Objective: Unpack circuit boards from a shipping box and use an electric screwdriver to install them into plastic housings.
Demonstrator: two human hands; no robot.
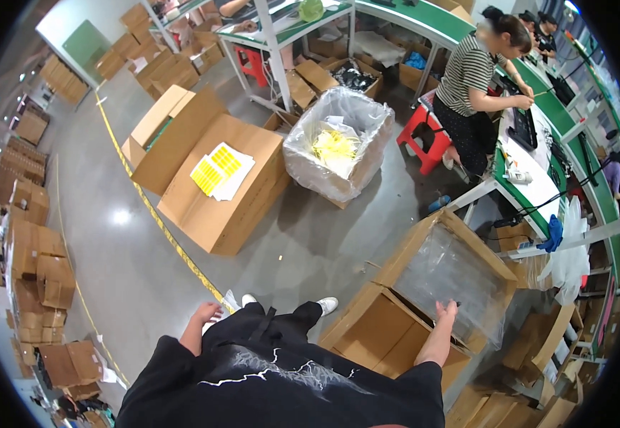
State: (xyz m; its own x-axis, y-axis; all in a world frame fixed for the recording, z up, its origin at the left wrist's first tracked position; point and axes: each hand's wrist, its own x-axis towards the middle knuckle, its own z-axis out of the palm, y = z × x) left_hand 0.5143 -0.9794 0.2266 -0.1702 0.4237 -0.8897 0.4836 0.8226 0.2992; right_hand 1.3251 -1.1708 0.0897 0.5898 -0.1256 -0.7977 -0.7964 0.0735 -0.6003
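Observation:
My right hand (pixel 447 312) reaches over an open cardboard box (pixel 374 324) on the floor at my right. Its fingers are curled, with a small dark bit at the tips that I cannot make out. Below the hand, a sheet of clear plastic (pixel 445 267) lines the box's far part and hangs over its rim. My left hand (pixel 208 312) hangs at my left side, fingers loosely bent and apart, holding nothing visible. Near it a scrap of clear film (pixel 231 300) shows by the yellow floor line.
Ahead stands a large carton (pixel 253 207) with yellow label sheets (pixel 222 171) on it. Beside it is a plastic-lined bin (pixel 338 153) with yellow scraps. A person (pixel 474 85) works at a green bench (pixel 513 182), near a red stool (pixel 424 139). Stacked cartons (pixel 35 264) line the left.

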